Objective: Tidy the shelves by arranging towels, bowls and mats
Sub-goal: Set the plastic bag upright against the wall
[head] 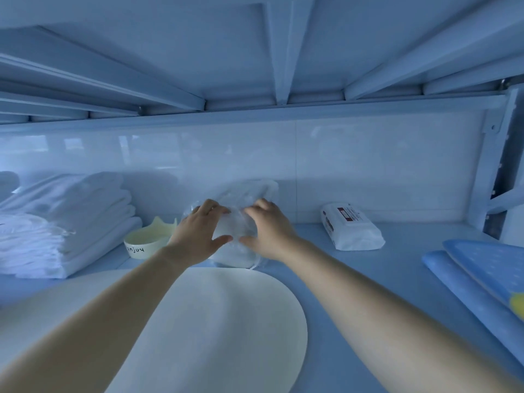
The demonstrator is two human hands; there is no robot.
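A clear plastic bag (246, 194) holding white round items stands at the middle back of the shelf. My left hand (198, 236) grips its left side and my right hand (269, 231) grips its right side, fingers curled over the top. A cream bowl (144, 242) with cat ears and the word "enjoy" sits just left of the bag. Folded white towels (71, 217) are stacked at the far left. A large white oval mat (226, 321) lies flat in front, partly under my forearms. Blue dotted mats (487, 273) lie at the right.
A white pack of wipes (351, 229) lies at the back right of the bag. The shelf above (255, 66) hangs low overhead. A white glossy wall (312, 154) closes the back. The shelf's metal upright (493, 165) stands at the right.
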